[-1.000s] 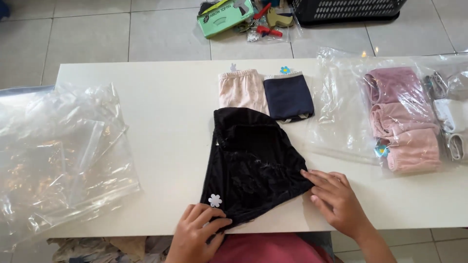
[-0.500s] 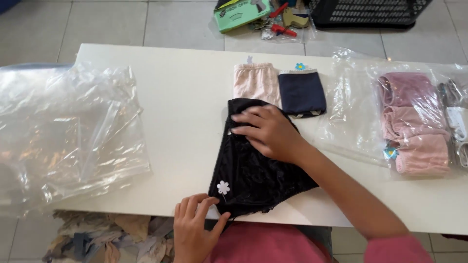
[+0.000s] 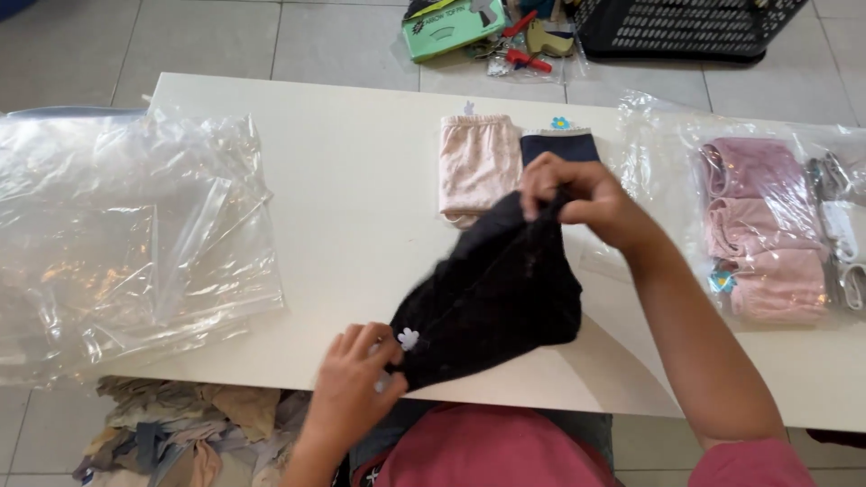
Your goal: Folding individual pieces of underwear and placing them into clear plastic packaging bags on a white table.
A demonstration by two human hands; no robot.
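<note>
A black lace undergarment (image 3: 496, 298) with a small white flower trim lies on the white table (image 3: 352, 198) in front of me. My left hand (image 3: 352, 388) pinches its near corner by the flower at the table's front edge. My right hand (image 3: 577, 198) grips its far edge and lifts it off the table. Just behind lie a folded pale pink undergarment (image 3: 476, 164) and a folded navy one (image 3: 561, 144), partly hidden by my right hand.
A heap of clear plastic bags (image 3: 126, 225) covers the table's left end. A clear bag of folded pink garments (image 3: 762, 225) lies at the right. On the floor are a black crate (image 3: 686, 22), a green box (image 3: 451, 27), and a pile of clothes (image 3: 180, 433).
My right hand moved from the garment's right side to its far edge, took hold and lifted it. The garment now bunches up between my two hands. My left hand kept its corner.
</note>
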